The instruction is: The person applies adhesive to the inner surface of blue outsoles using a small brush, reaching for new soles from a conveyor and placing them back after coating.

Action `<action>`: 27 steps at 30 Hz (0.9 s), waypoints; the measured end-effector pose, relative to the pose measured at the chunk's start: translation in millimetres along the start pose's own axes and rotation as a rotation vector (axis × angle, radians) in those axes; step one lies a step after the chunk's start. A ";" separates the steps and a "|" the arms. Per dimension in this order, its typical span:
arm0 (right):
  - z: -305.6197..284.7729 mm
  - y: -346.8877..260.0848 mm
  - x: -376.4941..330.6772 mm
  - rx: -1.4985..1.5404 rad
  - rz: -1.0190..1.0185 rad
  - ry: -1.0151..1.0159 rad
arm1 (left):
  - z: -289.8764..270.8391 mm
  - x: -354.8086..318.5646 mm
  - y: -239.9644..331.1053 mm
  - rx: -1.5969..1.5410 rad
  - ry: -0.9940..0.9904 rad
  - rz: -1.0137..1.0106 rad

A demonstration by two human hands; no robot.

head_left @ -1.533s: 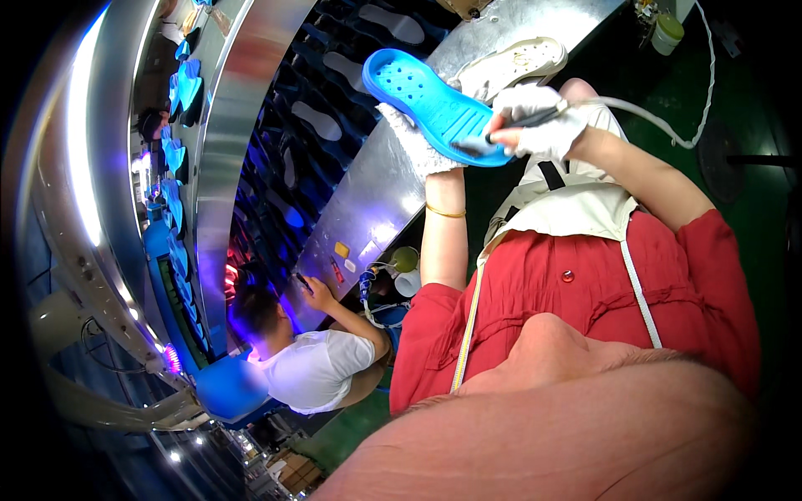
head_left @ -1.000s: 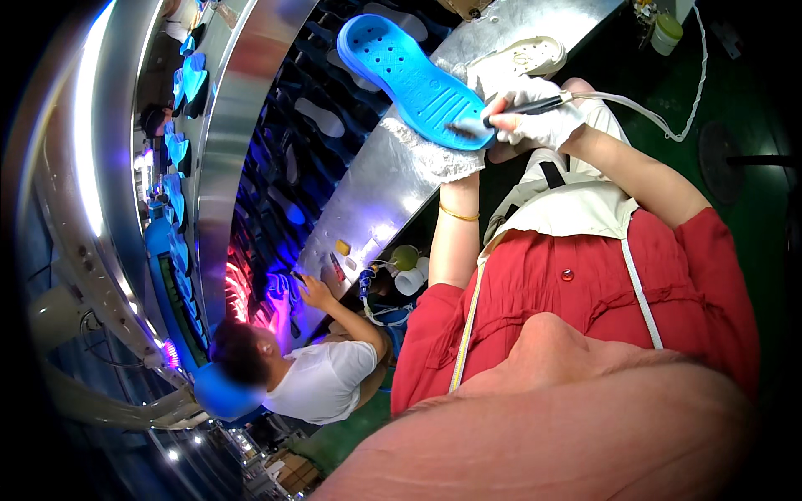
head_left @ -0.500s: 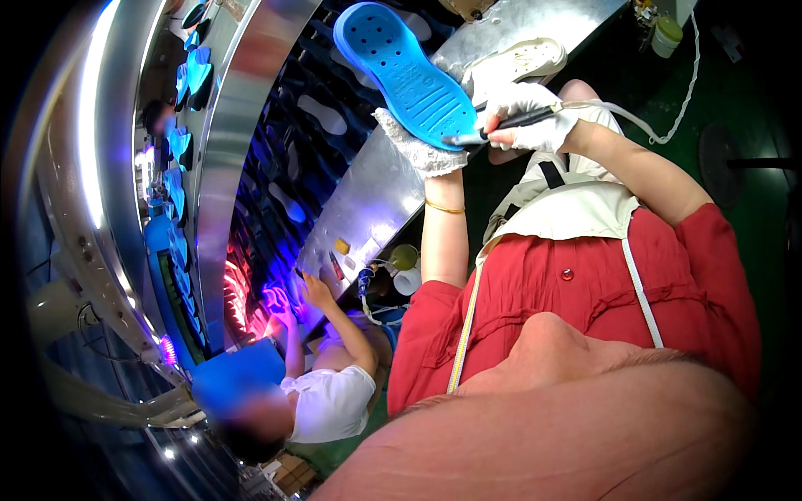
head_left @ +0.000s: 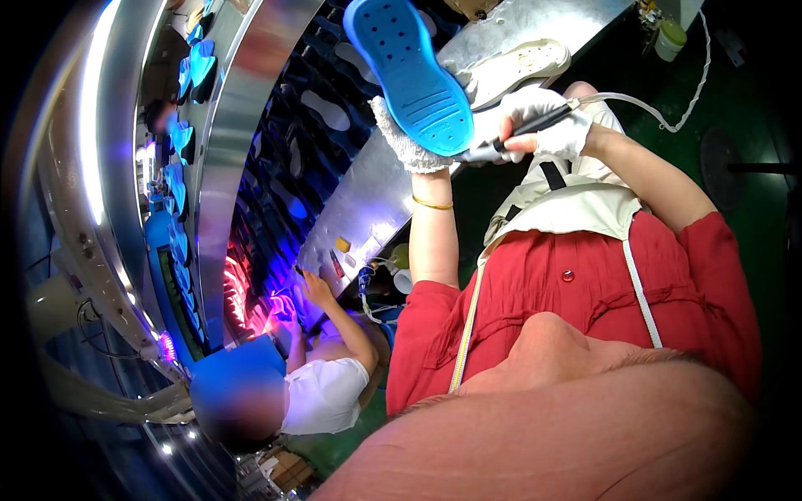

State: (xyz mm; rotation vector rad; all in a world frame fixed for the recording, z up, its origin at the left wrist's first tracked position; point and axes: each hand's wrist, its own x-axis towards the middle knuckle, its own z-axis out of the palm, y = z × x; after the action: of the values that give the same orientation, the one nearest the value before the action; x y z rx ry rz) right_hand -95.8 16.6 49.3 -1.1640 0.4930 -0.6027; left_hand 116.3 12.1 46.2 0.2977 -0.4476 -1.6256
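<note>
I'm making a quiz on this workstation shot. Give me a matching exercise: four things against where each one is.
Things:
1. blue clog
2. pen-like tool
3. white shoe sole
4. gold bangle

Places:
A. on the metal bench
B. in the left hand
C. on the left wrist
D. in the right hand

Pairs: 1-B, 2-D, 3-A, 4-C

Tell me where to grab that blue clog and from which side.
Grip the blue clog at its near end, from underneath, as the gloved left hand does now. The ridged sole faces the camera and tilts up and away, so that end is closest. That probably keeps the edge free where the right hand works its thin tool.
</note>
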 end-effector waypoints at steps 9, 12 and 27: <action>-2.2 5.2 32.5 -0.624 -0.729 -0.037 | -1.4 14.6 12.4 0.213 0.213 -0.258; -3.5 5.7 36.2 -0.565 -0.473 -0.057 | -3.3 20.0 15.1 0.285 0.255 -0.386; -32.5 -23.0 44.3 -0.676 0.029 -0.111 | -0.4 22.8 17.2 0.596 0.216 -0.611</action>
State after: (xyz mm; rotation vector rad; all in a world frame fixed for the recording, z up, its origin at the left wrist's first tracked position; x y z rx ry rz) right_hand -88.0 -41.7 58.3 -1.8145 0.6406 -0.3444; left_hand 129.3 -11.6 55.3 1.1353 -0.7158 -1.9865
